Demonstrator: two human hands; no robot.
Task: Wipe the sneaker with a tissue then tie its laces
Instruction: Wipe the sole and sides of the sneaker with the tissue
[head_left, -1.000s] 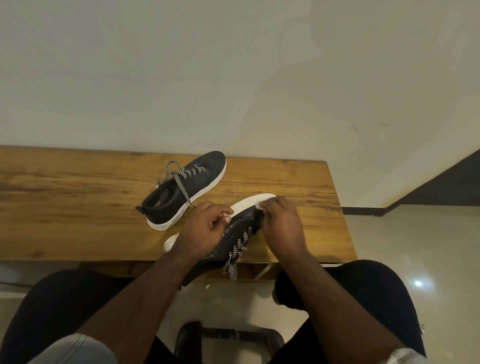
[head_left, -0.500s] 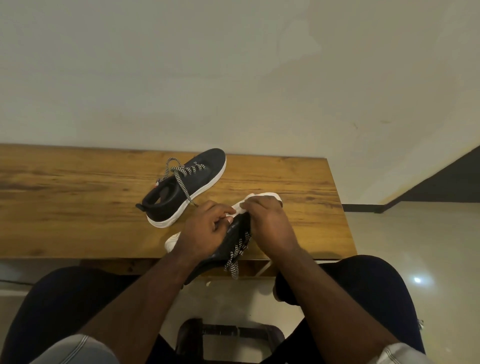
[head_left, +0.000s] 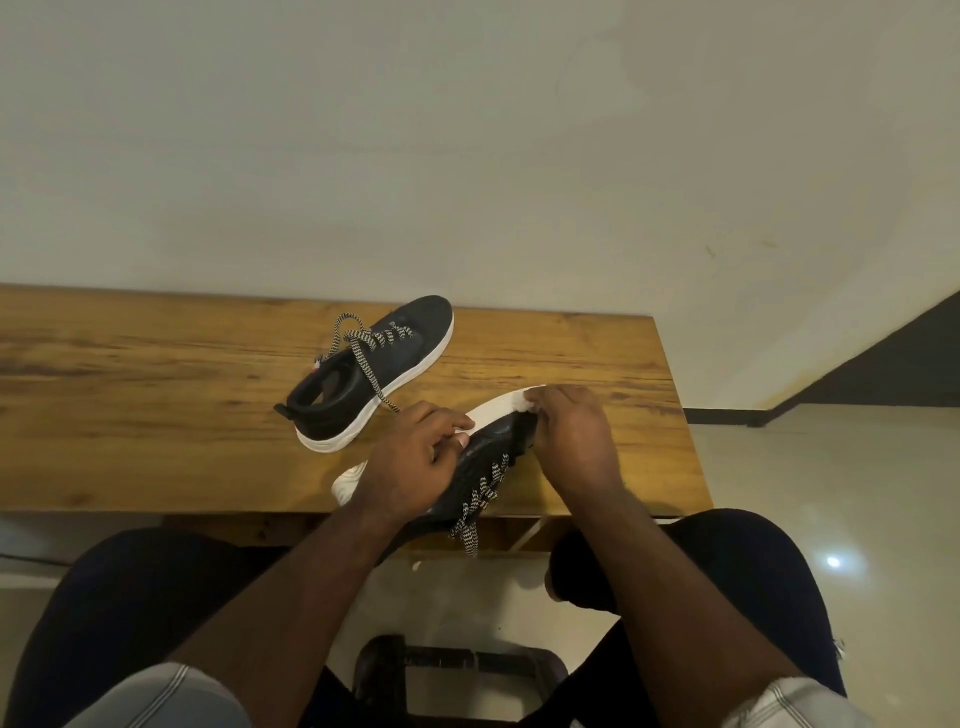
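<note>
No containers in view, just two sneakers on a wooden bench (head_left: 156, 395).

Worked sneaker (head_left: 483, 457): black upper, white sole, tipped on its side so the sole (head_left: 493, 413) faces up and away. It sits at the near edge of the bench, heel end overhanging toward the person's lap. Its black-and-white laces (head_left: 480, 499) hang loose off the near side, untied.

Left hand (head_left: 410, 462): fingers curled over the middle of the sneaker, thumb across the sole edge, gripping it and holding it tilted. Fingers close together, not spread.

Right hand (head_left: 571, 441): at the toe end, fingers bunched and curled down, pinching a small white tissue (head_left: 524, 402) against the sole near the toe. Only a scrap of the tissue shows beyond the fingertips; the rest is hidden under the hand.

Second sneaker (head_left: 374, 374): same type, upright on its sole further back on the bench, toe pointing away and to the right. Its laces (head_left: 363, 353) are loose, one end trailing down the side toward the left hand, apart from it. The two sneakers are near each other, not touching.

Below the bench edge: both knees in dark trousers, and a dark stool (head_left: 457, 670) on the floor between them.
</note>
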